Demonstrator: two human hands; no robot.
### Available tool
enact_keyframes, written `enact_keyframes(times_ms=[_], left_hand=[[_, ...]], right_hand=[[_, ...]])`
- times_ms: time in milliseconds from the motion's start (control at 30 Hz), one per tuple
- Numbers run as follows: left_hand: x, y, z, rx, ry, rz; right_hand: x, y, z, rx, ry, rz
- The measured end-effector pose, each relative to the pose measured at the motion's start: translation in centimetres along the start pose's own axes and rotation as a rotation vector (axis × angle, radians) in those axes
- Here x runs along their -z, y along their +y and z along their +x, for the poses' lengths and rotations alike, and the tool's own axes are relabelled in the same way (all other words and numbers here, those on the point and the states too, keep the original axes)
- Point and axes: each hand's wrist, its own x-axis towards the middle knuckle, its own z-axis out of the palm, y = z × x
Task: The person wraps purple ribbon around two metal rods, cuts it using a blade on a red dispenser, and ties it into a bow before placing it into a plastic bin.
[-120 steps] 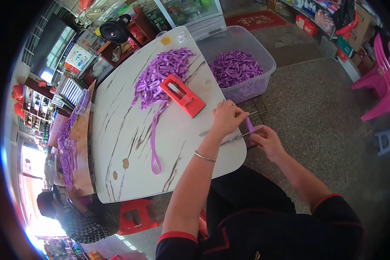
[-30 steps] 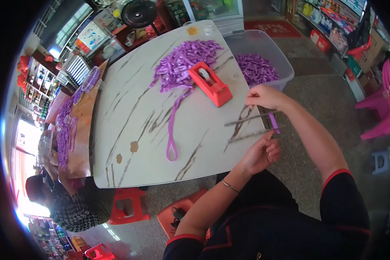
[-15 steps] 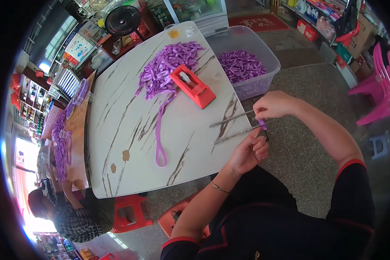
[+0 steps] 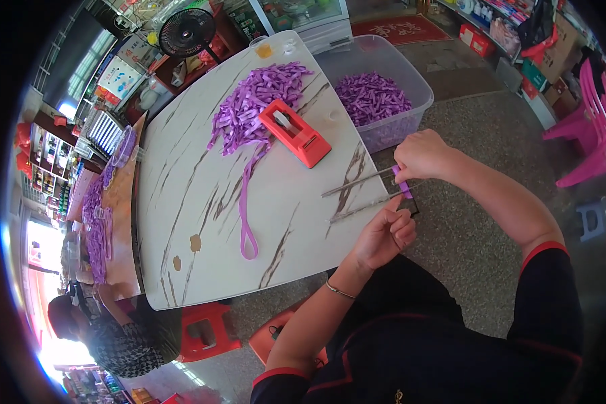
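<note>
Two thin metal rods (image 4: 358, 182) reach out over the table's right edge, joined to a dark end piece (image 4: 415, 203) by my hands. A short purple ribbon strip (image 4: 401, 180) spans the gap between them. My right hand (image 4: 424, 156) is closed at the far rod, with its fingertips on the ribbon's upper end. At the near rod my left hand (image 4: 386, 232) has its fingers curled, thumb and forefinger by the ribbon's lower end; the exact grip is too small to make out. A long purple ribbon loop (image 4: 248, 232) lies on the table, trailing from a heap of purple ribbon pieces (image 4: 256, 101).
A red tape dispenser (image 4: 295, 133) sits beside the heap on the marbled table (image 4: 182, 168). Beyond its right edge stands a clear plastic bin (image 4: 411, 108) holding purple pieces. Another person (image 4: 114, 337) sits at the left by a wooden table. Red stools (image 4: 205, 330) stand below.
The purple strip now stretches across the gap between the rods, where it was mostly hidden by my hands before. My right hand has shifted slightly; my left hand is nearly still.
</note>
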Motion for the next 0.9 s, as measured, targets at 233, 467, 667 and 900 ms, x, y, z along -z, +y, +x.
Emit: enact_keyframes(times_ms=[233,467,667,900], left_hand=[[-0.1,0.1,-0.2,-0.023,0.020,0.024],[-0.5,-0.1,-0.2,-0.012,0.075,0.033],[-0.5,0.0,-0.1,-0.006,0.078,0.039],[-0.6,0.0,0.1,-0.001,0.072,0.055]], right_hand=[[-4.3,1.9,-1.4,-0.116,0.368,0.291],[-17.0,1.7,1.1,-0.150,-0.104,2.287],[-18.6,-3.2,3.5,0.338,-0.223,2.842],[-18.9,-3.3,3.6,0.627,-0.267,2.845]])
